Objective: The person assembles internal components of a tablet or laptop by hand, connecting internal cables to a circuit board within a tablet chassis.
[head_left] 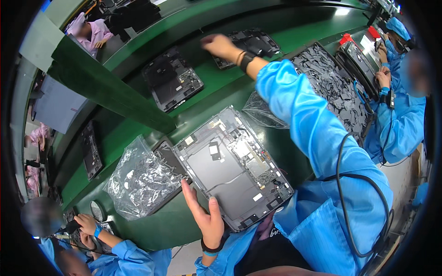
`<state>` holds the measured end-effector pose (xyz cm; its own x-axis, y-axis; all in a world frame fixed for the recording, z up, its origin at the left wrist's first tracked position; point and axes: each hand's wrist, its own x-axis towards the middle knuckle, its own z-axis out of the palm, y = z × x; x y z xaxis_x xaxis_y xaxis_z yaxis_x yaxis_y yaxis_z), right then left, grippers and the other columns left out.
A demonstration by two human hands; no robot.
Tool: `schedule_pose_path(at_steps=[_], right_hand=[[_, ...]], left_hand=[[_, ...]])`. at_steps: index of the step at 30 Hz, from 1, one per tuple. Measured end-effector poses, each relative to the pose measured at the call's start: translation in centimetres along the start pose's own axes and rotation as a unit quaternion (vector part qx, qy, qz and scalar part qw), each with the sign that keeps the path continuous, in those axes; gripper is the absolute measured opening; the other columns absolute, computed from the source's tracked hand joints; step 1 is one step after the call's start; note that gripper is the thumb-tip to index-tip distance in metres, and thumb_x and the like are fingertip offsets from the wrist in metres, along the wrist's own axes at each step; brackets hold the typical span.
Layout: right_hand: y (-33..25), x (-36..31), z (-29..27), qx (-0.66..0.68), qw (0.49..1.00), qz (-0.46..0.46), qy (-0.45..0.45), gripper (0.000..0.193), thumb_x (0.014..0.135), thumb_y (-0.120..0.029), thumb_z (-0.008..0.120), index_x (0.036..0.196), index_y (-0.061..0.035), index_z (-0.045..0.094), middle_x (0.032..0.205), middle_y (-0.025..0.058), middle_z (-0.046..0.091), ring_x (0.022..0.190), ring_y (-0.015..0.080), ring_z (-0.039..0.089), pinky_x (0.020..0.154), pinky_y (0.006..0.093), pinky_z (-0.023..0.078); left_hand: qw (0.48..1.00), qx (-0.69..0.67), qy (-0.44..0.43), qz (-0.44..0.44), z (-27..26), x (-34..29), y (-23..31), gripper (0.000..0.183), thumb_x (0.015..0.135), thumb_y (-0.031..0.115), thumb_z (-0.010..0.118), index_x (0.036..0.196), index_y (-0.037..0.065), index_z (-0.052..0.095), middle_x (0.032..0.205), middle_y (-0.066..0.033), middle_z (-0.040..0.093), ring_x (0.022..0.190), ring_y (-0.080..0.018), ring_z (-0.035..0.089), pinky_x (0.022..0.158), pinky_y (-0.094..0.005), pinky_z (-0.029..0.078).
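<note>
An opened laptop casing (221, 177), grey with a circuit board along one side, lies directly in front of me. My left hand (207, 221) rests at its left edge, fingers stretched out and thumb apart, holding nothing. My right hand (222, 48) is stretched far forward over the green line. It hovers beside another dark laptop casing (264, 41), which my wrist partly covers. The right fingers are smeared, so whether they hold anything is unclear. Farther left lies a third opened casing (172, 78) with a board inside.
Left of my casing, a clear plastic bag (138, 184) of small parts sits on a dark tray. A tray of many black pieces (322, 76) stands right, near a crumpled plastic sheet (264, 110). A green post (110, 92) crosses the left side. Co-workers in blue sit on both sides.
</note>
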<state>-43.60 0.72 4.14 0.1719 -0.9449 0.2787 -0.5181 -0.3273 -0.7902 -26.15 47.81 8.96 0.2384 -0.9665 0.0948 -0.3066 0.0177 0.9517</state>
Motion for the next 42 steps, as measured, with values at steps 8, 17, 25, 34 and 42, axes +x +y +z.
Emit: schedule_pose_path(at_steps=[8,17,25,34,42], right_hand=[[9.3,-3.1,-15.6,-0.404,0.852,0.327,-0.060,0.062,0.078,-0.055,0.067,0.119,-0.0079,0.066,0.128,0.0170,0.059,0.126,0.0349,0.049,0.102,0.0436,0.041],[8.4,-2.9,-15.0,-0.093,0.939,0.329,0.039,0.043,0.075,-0.031,0.076,0.105,-0.0019,0.067,0.110,0.0114,0.065,0.104,0.0282,0.061,0.088,0.0408,0.048],[-2.7,-8.5,-14.5,0.458,0.837,0.272,0.122,0.011,0.082,-0.011,0.064,0.088,-0.0044,0.058,0.085,0.0059,0.057,0.077,0.0201,0.054,0.069,0.0373,0.053],[-19.8,-30.4,-10.3,0.564,0.813,0.039,0.139,0.038,0.094,-0.018,0.056,0.128,-0.0022,0.047,0.119,0.0075,0.060,0.108,0.0181,0.059,0.093,0.0387,0.049],[-15.8,-39.0,-12.8,0.557,0.819,0.031,0.136,0.051,0.093,-0.019,0.055,0.136,0.0014,0.039,0.128,0.0106,0.051,0.108,0.0175,0.054,0.096,0.0334,0.042]], left_hand=[[0.999,-0.023,0.025,0.026,0.3,1.0,0.3,0.066,0.093,0.012,0.052,0.148,-0.004,0.019,0.155,-0.0185,0.021,0.142,-0.0293,0.024,0.115,-0.0440,0.019],[0.992,0.009,0.048,0.117,-3.0,3.1,4.4,0.068,0.090,0.015,0.056,0.146,-0.005,0.023,0.154,-0.0187,0.023,0.144,-0.0309,0.022,0.113,-0.0473,0.025],[0.959,-0.174,-0.221,0.032,-2.9,10.7,7.9,0.056,0.094,0.017,0.057,0.141,-0.004,0.036,0.141,-0.0212,0.044,0.132,-0.0278,0.043,0.108,-0.0414,0.036],[0.899,-0.363,-0.219,-0.109,2.9,14.2,9.5,0.036,0.097,0.025,0.055,0.119,-0.004,0.052,0.121,-0.0180,0.059,0.112,-0.0264,0.058,0.092,-0.0419,0.050],[0.940,-0.305,-0.132,-0.082,-2.7,6.3,6.8,0.040,0.095,0.008,0.048,0.132,-0.005,0.042,0.128,-0.0140,0.055,0.115,-0.0204,0.055,0.101,-0.0345,0.042]])
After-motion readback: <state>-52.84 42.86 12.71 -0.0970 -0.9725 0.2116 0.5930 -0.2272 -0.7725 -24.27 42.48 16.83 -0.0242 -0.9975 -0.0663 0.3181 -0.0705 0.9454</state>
